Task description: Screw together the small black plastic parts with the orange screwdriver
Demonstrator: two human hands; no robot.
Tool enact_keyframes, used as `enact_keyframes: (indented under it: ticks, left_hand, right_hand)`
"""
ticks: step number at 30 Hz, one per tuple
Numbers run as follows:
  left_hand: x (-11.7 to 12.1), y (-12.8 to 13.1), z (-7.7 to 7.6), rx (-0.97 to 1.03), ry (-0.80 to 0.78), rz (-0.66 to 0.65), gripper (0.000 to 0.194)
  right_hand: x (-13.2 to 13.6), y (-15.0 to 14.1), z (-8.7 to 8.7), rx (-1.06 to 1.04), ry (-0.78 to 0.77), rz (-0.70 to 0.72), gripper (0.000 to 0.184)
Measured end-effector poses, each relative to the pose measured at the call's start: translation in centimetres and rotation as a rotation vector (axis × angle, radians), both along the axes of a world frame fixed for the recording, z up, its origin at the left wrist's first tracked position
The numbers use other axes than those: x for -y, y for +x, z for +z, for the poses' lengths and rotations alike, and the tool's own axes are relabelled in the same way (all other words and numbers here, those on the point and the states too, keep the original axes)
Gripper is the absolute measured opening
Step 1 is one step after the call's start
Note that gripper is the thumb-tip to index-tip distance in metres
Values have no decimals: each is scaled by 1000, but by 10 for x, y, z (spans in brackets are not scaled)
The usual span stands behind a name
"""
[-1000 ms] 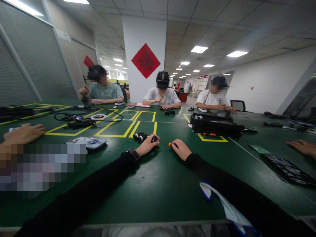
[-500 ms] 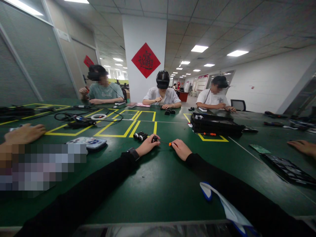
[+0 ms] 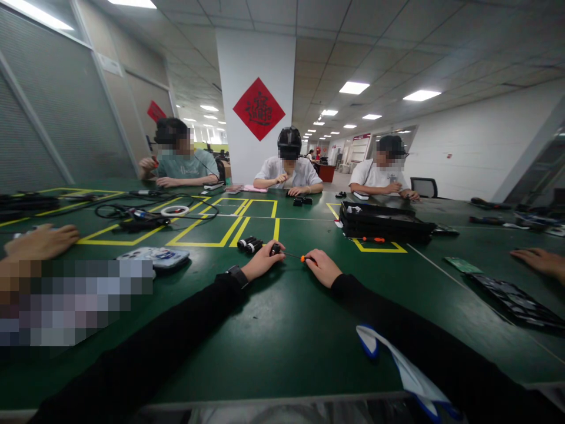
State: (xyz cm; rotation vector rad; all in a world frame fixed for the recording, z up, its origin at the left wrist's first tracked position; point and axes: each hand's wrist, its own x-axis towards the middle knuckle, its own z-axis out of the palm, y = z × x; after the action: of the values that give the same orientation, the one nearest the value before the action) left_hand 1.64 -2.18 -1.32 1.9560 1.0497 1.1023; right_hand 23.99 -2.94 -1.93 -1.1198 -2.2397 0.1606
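My left hand (image 3: 261, 262) is closed on a small black cylindrical part (image 3: 275, 249), its end facing the right hand. In my right hand (image 3: 324, 268) is a screwdriver (image 3: 303, 259) with an orange-and-black handle, mostly covered by the fingers. Its thin shaft points left and meets the black part, though the exact contact at the tip is too small to make out. Just behind my left hand, several similar black cylinders (image 3: 249, 244) with white bands lie side by side on the green table (image 3: 282, 341).
Black trays (image 3: 386, 224) are stacked ahead on the right, with an orange screwdriver (image 3: 373, 239) before them. Left are a phone (image 3: 154, 257) and coiled cables (image 3: 145, 215). A white-blue strap (image 3: 410, 371) lies by my right forearm. Co-workers' hands (image 3: 538, 261) rest at both sides; three people sit opposite.
The view has shifted very slightly. My right fingers have changed their hold a little on the screwdriver handle; my left hand keeps the black part in the same place.
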Motion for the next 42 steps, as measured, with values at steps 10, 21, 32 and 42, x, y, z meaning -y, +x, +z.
enact_keyframes:
  ticks: [10,21,32,42]
  left_hand:
    - [1,0,1,0,9,-2,28]
    - [-2,-1,-2,8,20,-24,28]
    - [1,0,1,11,-3,2,28]
    - [1,0,1,0,3,5,29]
  right_hand:
    - [0,-1,1,-54,-2,-7,28]
    - [2,0,-1,-83,5,-16,13]
    - [-1,0,0,-63,-11,5,14]
    - [4,-1,3,-114,-42,17,13]
